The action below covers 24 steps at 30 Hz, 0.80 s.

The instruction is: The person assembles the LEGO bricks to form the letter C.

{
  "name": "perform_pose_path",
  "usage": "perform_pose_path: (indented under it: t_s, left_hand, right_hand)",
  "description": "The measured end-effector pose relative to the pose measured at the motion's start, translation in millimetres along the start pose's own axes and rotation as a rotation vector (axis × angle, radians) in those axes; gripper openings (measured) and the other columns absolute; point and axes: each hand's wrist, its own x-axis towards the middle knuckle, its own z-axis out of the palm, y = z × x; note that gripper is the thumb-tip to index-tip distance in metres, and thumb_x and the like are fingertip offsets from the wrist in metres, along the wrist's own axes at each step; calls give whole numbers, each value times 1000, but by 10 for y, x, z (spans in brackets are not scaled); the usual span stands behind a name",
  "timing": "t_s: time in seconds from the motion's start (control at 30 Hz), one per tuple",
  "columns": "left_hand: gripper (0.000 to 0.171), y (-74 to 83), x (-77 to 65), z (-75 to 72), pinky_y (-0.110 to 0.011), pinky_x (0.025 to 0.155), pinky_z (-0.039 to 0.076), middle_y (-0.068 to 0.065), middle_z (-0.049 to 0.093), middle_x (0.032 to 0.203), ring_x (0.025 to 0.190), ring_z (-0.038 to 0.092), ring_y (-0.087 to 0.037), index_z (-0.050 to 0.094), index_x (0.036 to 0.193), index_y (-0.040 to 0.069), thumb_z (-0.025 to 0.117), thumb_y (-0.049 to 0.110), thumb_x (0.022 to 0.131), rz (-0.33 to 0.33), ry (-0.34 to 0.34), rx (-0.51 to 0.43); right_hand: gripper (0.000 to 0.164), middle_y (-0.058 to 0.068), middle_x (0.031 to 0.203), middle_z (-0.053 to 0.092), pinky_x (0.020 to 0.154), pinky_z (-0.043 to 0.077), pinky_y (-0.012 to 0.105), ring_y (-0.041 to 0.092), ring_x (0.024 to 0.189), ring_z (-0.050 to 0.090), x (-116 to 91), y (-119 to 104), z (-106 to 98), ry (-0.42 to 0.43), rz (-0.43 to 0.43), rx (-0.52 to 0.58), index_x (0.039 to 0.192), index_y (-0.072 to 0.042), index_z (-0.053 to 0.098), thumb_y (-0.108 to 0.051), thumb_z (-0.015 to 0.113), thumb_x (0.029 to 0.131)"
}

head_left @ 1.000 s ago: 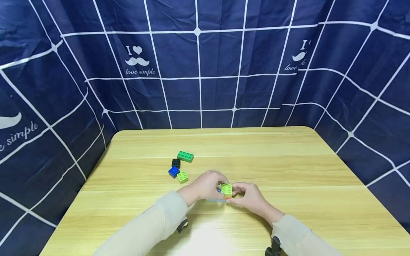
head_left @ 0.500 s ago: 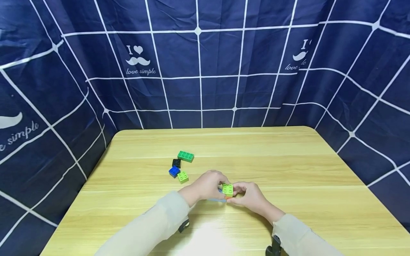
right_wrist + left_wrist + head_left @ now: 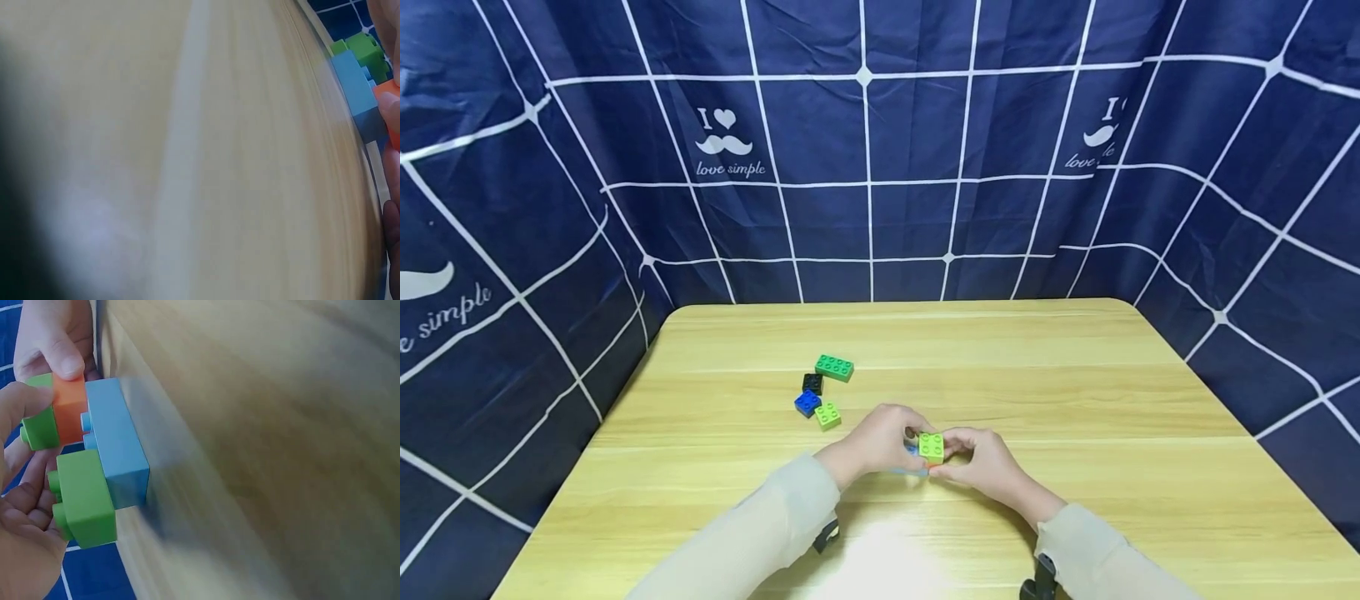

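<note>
Lime-green toy brick (image 3: 931, 447), near five o'clock in the head view, sits pinched in the left hand (image 3: 883, 439); the right hand (image 3: 985, 460) grips the orange brick (image 3: 70, 414) beneath it, mounted atop a light-blue brick (image 3: 119, 440).

I can see only small shifts. The left hand (image 3: 883, 437) now sits slightly lower than half a second ago, its back dipping a touch toward the near side of the desk (image 3: 1037, 367). Beneath it, the light-blue brick (image 3: 122, 440) shows as a shorter strip from the head than a second earlier; whether the hand covers more of it or the brick itself has turned, I can't tell.
</note>
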Motion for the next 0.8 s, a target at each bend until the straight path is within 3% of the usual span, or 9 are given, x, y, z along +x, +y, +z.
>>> perform_pose_path:
  t_s: [0.17,0.4,0.6,0.8]
  left_hand:
    - [35,-46,-28,11,-15,73,49,8,69,95,83,61,-4,73,103,11,84,13,70,-14,22,-58]
    - [35,-54,-45,21,-16,73,49,11,67,91,83,60,-4,71,103,13,84,17,70,-27,46,-75]
    - [39,-58,-79,36,-20,75,49,11,65,90,84,60,-6,68,103,14,86,22,69,-56,85,-132]
    - [53,-139,-161,-29,-28,84,48,7,67,104,94,59,-8,66,114,11,86,31,69,-35,113,-137]
  right_hand:
    - [47,-3,99,69,82,51,30,15,90,63,2,32,-32,8,-20,37,114,-10,66,-27,82,74]
    - [47,1,104,68,87,50,37,19,95,63,-7,22,-56,27,-27,130,118,-8,64,-19,80,76]
    - [42,9,104,68,86,50,46,25,95,64,-27,-207,-83,35,-14,130,115,-1,64,-9,79,77]
    - [40,9,104,69,86,50,46,25,94,64,-42,-320,-105,31,-5,83,114,0,65,-9,78,77]
